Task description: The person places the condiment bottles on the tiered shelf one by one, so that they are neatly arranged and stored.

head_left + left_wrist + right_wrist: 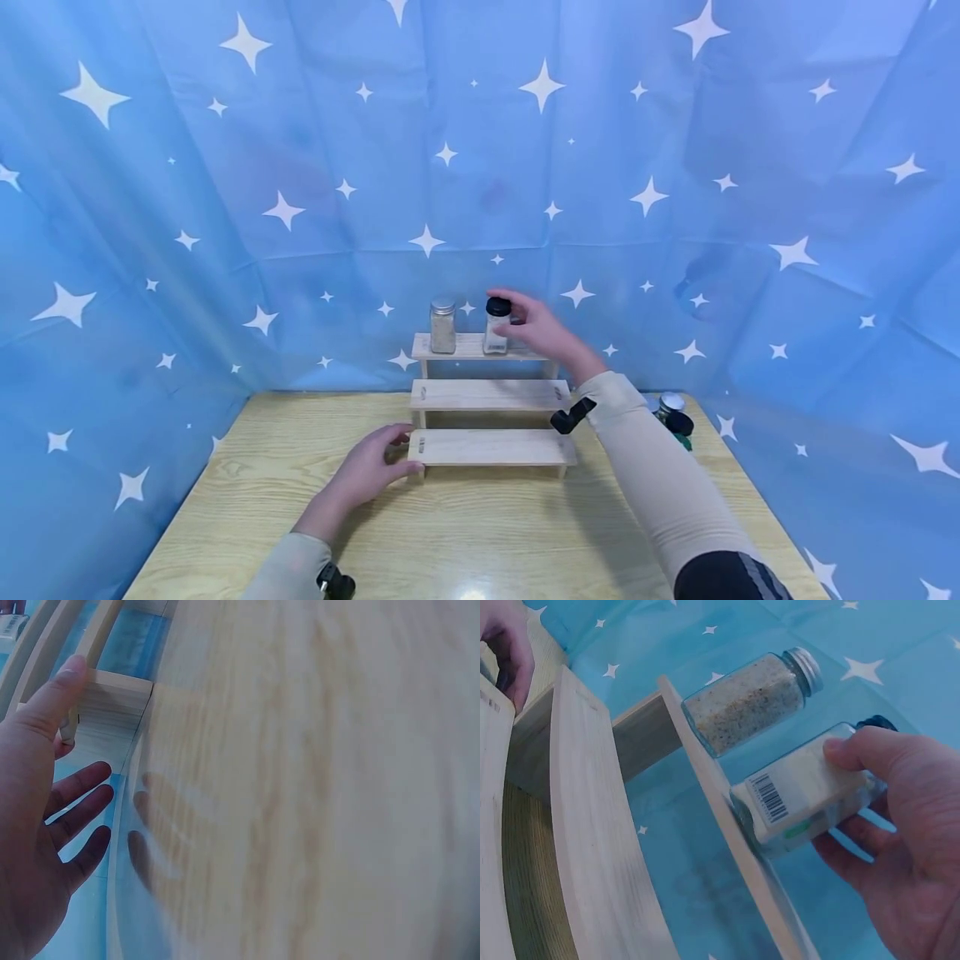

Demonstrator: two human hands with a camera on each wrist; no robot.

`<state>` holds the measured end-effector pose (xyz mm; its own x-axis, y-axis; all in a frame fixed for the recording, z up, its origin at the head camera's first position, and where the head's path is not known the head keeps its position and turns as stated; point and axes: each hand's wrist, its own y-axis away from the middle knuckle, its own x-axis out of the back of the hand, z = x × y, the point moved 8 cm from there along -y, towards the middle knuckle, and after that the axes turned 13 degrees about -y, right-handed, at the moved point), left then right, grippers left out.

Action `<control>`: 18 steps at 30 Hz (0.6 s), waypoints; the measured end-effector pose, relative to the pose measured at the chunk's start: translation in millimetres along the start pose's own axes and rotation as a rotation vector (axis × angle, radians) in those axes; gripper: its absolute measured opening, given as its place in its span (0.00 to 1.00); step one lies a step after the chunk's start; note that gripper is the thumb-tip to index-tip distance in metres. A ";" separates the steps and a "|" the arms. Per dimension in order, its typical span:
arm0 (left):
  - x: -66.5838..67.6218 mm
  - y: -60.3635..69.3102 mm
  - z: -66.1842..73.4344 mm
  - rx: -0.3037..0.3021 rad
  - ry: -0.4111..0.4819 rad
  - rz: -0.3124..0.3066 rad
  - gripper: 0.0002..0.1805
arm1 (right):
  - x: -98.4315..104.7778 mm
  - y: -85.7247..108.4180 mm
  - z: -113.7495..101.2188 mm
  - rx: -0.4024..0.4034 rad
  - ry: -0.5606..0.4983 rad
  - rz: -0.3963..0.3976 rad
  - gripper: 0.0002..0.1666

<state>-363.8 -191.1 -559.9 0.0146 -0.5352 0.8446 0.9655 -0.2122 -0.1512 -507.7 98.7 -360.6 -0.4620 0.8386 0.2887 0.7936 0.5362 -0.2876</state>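
The right hand [543, 333] grips a black-capped jar [802, 791] on the wooden rack [487, 395]; the left hand [367, 467] pinches its near tier [491, 447]. Only the right wrist view resolves speckled granules [739, 712] inside the silver-lidded jar [754, 701].

A jar [443, 331] sits left of a bottle [492, 339] — both atop the rack [491, 395].
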 end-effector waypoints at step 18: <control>-0.3 0.3 1.2 -0.005 -0.001 -0.001 0.43 | -6.2 1.6 4.7 0.013 0.007 -0.003 0.41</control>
<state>-363.3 -190.1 -559.6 0.0140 -0.5337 0.8455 0.9641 -0.2169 -0.1529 -505.4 94.8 -367.2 -0.4620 0.8361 0.2959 0.7869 0.5403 -0.2980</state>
